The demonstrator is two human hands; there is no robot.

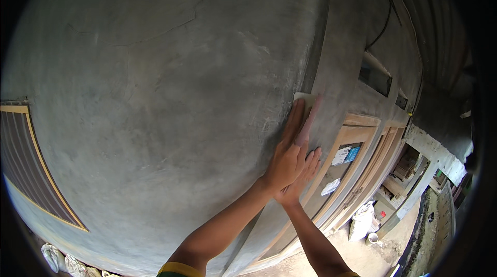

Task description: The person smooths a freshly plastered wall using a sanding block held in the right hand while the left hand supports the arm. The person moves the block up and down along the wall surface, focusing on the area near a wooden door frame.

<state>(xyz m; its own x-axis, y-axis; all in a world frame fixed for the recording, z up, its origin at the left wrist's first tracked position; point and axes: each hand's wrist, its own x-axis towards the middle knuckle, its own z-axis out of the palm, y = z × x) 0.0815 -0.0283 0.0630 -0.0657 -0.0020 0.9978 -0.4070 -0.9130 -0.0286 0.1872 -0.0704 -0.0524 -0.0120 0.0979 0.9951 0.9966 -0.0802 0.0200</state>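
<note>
My left hand [283, 165] reaches up to the vertical corner of a grey plastered wall [171, 101]. Its long fingers press a thin folded sheet [304, 98] to that edge; the sheet is pale at the top and looks pinkish along its right side. Whether it is sandpaper I cannot tell. Crossing just beneath the left hand, my right hand [297, 186] has its fingers stretched out, pointing up toward the face right of the corner. The left hand and wrist partly cover the right palm, and nothing shows in the right fingers.
A framed slatted panel [41, 165] sits in the wall at left. Right of the corner are wooden door frames [357, 121], a small opening [375, 76] and a hanging black cable [385, 23]. A white sack [362, 221] and a pale bucket [373, 238] stand on the floor.
</note>
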